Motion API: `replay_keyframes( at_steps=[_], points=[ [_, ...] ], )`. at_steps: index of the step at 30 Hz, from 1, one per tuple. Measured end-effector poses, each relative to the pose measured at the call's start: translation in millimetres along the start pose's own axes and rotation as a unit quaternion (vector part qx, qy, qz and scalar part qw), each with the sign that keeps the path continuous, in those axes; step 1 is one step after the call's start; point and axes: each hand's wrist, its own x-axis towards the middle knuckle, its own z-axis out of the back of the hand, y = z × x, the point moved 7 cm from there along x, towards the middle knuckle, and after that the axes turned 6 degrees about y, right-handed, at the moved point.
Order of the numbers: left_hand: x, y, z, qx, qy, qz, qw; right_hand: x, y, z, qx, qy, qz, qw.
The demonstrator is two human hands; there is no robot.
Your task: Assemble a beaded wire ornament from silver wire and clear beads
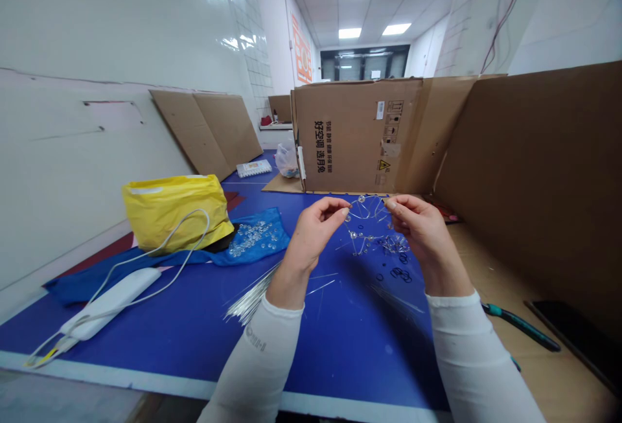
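Observation:
Between my two hands hangs a wire frame with clear beads [361, 199], raised above the blue table. My left hand [318, 225] pinches its left end between thumb and fingertips. On the opposite side, my right hand [418, 222] grips the other end with thumb and forefinger. Loose short wire pieces [394, 245] lie just behind and below it, partly covered by my right hand. Several small black rings [401, 274] are scattered nearby. A bundle of straight silvery wires [253, 297] rests beside my left forearm, which hides part of it.
Clear beads [255, 236] lie on a blue cloth [276, 219] at left, near a yellow bag [175, 209]. A white power strip [111, 300] with its cable is in front. Cardboard [359, 138] walls the back and right. Green-handled pliers [522, 326] and a dark flat object [573, 332] lie at right.

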Motion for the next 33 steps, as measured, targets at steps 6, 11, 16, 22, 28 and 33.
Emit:
replay_keyframes(
  at_steps=[6,11,16,22,28,33],
  points=[
    [0.3,0.9,-0.1,0.000,-0.006,-0.001,1.000,-0.3,-1.0,-5.3,-0.006,0.016,0.002,1.000],
    [1.3,1.4,0.1,-0.014,-0.003,-0.003,1.000,0.4,-4.4,-7.2,0.003,0.027,-0.005,1.000],
    [1.1,1.2,0.1,-0.007,-0.001,-0.006,1.000,0.8,-7.1,-6.5,0.007,0.023,-0.011,1.000],
    [0.3,-1.3,2.8,-0.004,-0.011,-0.020,1.000,1.7,-7.4,-4.3,0.008,0.020,-0.004,1.000],
    [0.9,0.7,0.1,0.003,0.002,-0.007,1.000,1.2,-7.5,-3.7,0.015,0.019,-0.006,1.000],
    [1.3,3.1,1.1,-0.010,-0.007,0.002,1.000,0.1,-7.0,-5.5,0.012,0.022,-0.003,1.000]
  ],
)
